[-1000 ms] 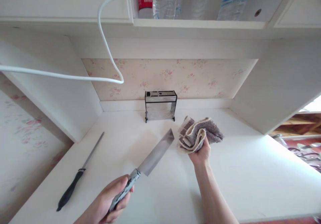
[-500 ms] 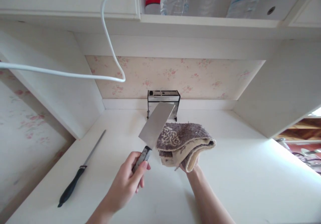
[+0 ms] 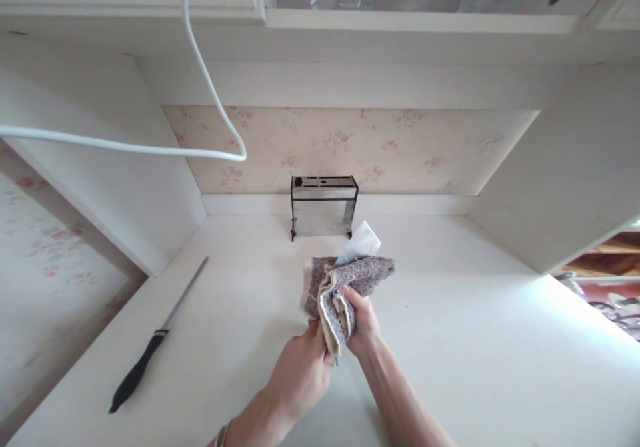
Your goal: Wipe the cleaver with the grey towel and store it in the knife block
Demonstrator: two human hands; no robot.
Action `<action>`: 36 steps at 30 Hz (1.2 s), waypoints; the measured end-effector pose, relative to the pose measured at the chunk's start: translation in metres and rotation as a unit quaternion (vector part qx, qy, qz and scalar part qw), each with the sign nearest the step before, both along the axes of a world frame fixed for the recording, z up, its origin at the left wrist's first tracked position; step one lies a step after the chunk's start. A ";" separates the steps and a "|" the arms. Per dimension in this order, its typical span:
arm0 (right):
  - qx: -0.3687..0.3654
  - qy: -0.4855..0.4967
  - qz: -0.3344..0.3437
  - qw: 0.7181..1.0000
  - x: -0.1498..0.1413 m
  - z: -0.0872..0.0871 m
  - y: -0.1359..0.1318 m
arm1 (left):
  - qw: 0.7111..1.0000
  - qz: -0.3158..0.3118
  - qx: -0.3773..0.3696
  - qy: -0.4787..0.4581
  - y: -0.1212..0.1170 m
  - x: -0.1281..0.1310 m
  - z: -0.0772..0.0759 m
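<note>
The folded cloth (image 3: 357, 275), brownish purple and fuzzy with cream edges and backing, is bunched around the knife (image 3: 361, 240), above the white counter (image 3: 465, 340). Its folds stand loosely open at the near end. The knife's pale, shiny blade emerges from the far side (only the outer part shows), slanting away and to the right. Its handle is hidden from view.
</note>
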State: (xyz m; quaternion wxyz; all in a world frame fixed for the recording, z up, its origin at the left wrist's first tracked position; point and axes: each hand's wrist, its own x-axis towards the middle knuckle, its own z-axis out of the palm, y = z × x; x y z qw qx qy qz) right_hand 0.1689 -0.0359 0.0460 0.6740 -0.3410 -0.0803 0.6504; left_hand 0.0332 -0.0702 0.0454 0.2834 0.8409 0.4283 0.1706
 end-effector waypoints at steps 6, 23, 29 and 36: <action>-0.039 0.052 -0.007 0.998 0.023 -0.002 0.012 | 0.999 -0.016 -0.029 0.018 -0.013 -0.022 -0.006; 0.055 0.114 -0.211 0.969 0.101 -0.011 0.023 | 0.965 0.108 -0.206 -0.117 -0.052 -0.051 -0.008; 0.063 0.091 -0.189 0.976 0.105 -0.012 0.017 | 0.959 0.148 -0.212 -0.113 -0.040 -0.020 -0.013; 0.068 0.107 -0.116 0.985 0.089 -0.006 0.016 | 0.955 0.152 -0.220 -0.129 -0.032 0.002 -0.012</action>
